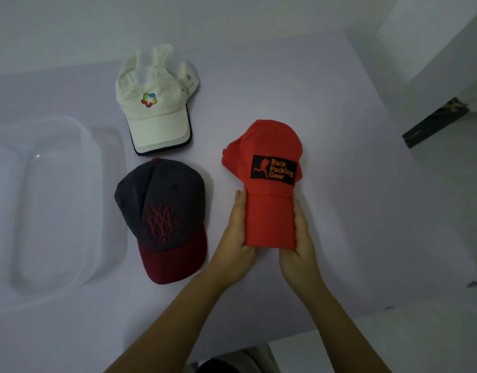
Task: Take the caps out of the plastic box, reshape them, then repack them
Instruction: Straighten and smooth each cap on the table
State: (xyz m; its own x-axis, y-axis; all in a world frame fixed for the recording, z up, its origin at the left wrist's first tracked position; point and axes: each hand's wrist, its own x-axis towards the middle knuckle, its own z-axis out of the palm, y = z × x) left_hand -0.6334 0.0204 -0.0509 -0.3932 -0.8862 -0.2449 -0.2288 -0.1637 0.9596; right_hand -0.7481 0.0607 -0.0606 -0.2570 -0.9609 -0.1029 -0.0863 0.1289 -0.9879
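1. We work on a pale, smooth desk (326,109); all three caps lie on it, out of the box.
2. The clear plastic box (51,200) sits well to the left of our hands, its walls rounded, glossy and hard. It looks empty, though its clearness makes that hard to confirm.
3. The dark cap with the maroon brim (164,219) lies just left of our left hand, its crown creased and its stitched emblem raised. We judge it thick and fairly stiff.
4. The cream cap (155,103) lies beyond that one, far from our hands, thin and crumpled at the back. It should handle light and floppy.
5. The red cap (269,184) is in our grip, with its brim toward us and its crown away. The cloth is matte and soft; the brim is squeezed into a narrow curve, so it seems springy rather than rigid. The brim edges look like the best place to hold it.
6. Our left hand (236,232) and right hand (299,240) press the brim's two sides, palms facing, fingers closed against the cloth.
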